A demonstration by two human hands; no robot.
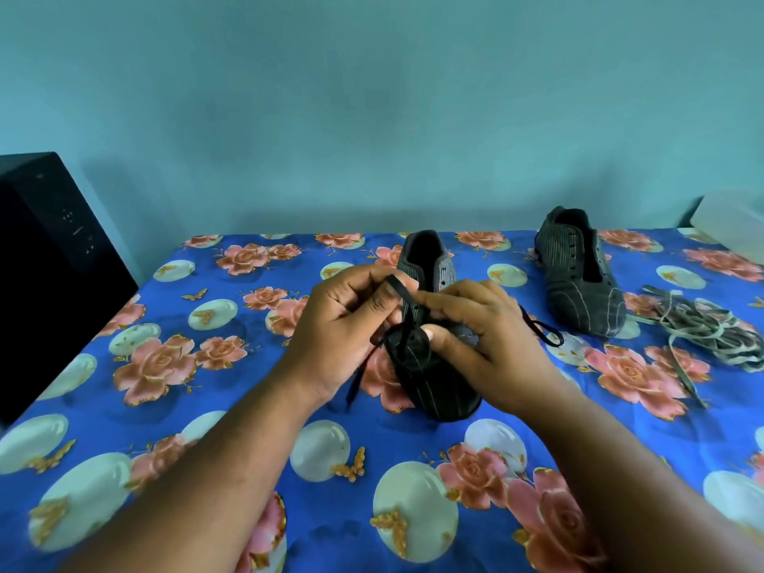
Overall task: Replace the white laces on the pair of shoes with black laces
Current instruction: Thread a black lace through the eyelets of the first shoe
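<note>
Black lace (407, 314) pinched between fingers (382, 301) of both hands above shoe (434, 374).

Matt striped fabric shoe (434, 366) on smooth, printed floral cloth (206, 407)

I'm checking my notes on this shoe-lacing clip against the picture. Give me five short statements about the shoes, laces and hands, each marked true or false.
1. The left hand pinches the black lace. True.
2. The near shoe is fully laced. False: only its lowest eyelets carry lace; the upper ones are bare.
3. The far shoe has no lace in it. True.
4. The removed laces lie left of the near shoe. False: they are heaped right of the far shoe.
5. The right hand rests flat on the floral cloth. False: it holds the near shoe.
</note>
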